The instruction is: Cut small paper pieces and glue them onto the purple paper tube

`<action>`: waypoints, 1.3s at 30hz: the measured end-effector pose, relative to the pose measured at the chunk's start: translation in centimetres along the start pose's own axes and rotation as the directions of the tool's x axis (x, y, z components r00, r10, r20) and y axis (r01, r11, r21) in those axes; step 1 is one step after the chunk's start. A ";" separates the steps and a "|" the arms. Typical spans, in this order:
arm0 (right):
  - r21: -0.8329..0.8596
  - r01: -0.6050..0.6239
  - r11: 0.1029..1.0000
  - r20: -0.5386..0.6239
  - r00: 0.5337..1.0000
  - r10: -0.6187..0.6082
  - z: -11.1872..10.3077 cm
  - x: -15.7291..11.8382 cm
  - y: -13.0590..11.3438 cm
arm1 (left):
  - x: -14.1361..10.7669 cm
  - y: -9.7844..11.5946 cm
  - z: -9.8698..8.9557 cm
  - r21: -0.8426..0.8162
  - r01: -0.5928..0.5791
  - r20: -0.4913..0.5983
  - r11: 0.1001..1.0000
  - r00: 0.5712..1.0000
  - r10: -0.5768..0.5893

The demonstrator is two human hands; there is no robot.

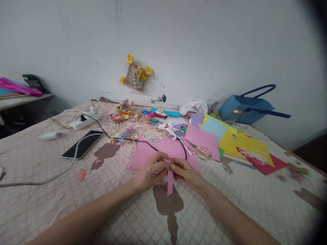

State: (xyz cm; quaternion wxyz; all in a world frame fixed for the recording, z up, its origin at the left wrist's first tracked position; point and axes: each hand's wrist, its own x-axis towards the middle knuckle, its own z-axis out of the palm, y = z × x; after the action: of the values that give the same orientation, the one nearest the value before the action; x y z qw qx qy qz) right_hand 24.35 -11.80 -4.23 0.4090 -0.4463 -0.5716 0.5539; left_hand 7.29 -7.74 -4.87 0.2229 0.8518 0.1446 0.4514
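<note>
My left hand [155,169] and my right hand [184,171] meet over the table, fingertips pinched together at the upper end of a narrow pink paper strip [170,183]. The strip hangs down toward me, and its top is hidden by my fingers. Behind my hands lies a large pink sheet [145,154] scattered with small paper scraps. On its right side rests a white glue gun [169,129], its black cord crossing the sheet. A pair of gold-handled scissors [201,149] lies on another pink sheet [212,137] to the right.
A phone [83,144], a power strip [85,121] and cables occupy the left. Coloured sheets [230,143] are piled at the right beside a blue bag [245,109]. Paper cuttings [122,115] and a white plastic bag [194,108] sit at the back, near the wall.
</note>
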 end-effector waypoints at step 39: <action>0.164 0.116 0.980 -0.340 0.939 -0.054 0.4 0.5 1.0 | -0.2 -0.3 1.4 -0.609 0.658 0.298 0.443 0.707 -0.641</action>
State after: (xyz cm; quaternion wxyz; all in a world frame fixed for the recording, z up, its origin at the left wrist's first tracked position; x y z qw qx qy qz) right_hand 23.86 -11.44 -5.25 0.5623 -0.4694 -0.4602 0.5017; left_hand 8.36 -7.91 -5.84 0.6735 0.5924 0.2816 0.3409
